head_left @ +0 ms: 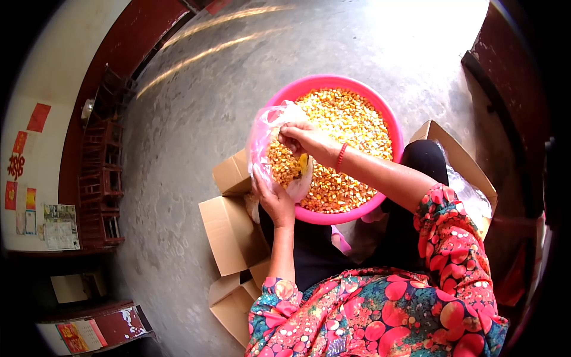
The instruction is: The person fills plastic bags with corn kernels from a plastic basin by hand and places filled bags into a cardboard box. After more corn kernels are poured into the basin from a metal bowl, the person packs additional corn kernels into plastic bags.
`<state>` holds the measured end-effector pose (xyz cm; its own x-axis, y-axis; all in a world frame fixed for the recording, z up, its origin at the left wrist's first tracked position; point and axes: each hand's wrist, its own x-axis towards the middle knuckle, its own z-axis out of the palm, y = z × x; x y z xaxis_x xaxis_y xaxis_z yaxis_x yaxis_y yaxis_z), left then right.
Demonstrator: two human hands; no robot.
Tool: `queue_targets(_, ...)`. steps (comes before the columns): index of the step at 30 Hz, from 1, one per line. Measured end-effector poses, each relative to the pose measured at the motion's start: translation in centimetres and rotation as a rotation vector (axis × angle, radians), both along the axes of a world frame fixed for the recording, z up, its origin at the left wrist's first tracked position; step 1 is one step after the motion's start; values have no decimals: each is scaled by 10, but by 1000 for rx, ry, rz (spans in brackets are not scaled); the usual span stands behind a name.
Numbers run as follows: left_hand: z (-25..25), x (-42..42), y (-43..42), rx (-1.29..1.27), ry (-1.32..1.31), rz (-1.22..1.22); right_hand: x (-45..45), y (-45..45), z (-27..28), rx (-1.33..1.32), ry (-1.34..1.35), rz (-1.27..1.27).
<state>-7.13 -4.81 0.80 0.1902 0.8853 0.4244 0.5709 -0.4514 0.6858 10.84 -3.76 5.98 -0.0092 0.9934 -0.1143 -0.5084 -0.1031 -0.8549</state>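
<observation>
A bright pink basin (394,128) full of yellow-orange corn kernels (351,116) is in front of my knees. Over its left side lies a clear plastic bag (259,134), its mouth spread wide, with kernels showing inside or through it. My left hand (276,202) grips the bag's lower left side, the fingers partly behind the film. My right hand (302,138), with a red beaded bracelet on its wrist, is above the bag's opening. Its fingers are pinched together, and what they hold is hidden. Just below them shows a small yellow piece (304,161) that I cannot identify.
Open cardboard boxes (229,232) stand left of my legs. Another carton (458,152) with clear plastic in it is by my right knee. Wooden stools (102,178) line the left wall. Grey concrete floor (184,131) surrounds the basin.
</observation>
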Motion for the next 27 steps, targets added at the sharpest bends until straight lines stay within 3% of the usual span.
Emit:
queue_targets(4,-4,-2,0,12,8,4,39,-3,20,-6,-51,-106)
queue_targets(7,-6,-2,1,19,2,5,76,2,14,-47,-431,-344)
queue_targets(10,-7,-1,2,38,-6,-12,108,17,-29,-102,-893,-515)
queue_targets(11,-6,0,2,29,-5,-10,110,16,-31,-188,-1003,-466)
queue_targets(14,-6,1,3,4,-16,-27,99,16,-54,8,-1537,-417)
queue_targets(15,-4,1,2,6,1,-30,89,15,-63,69,-1527,-449)
queue_targets(20,-5,0,2,-4,-17,-41,55,-1,-43,232,-1524,-76)
queue_targets(24,-5,0,3,12,-6,-33,53,-10,-34,92,-1567,67)
queue_targets(27,-7,-1,3,29,17,-30,58,-8,-36,45,-1469,-72)
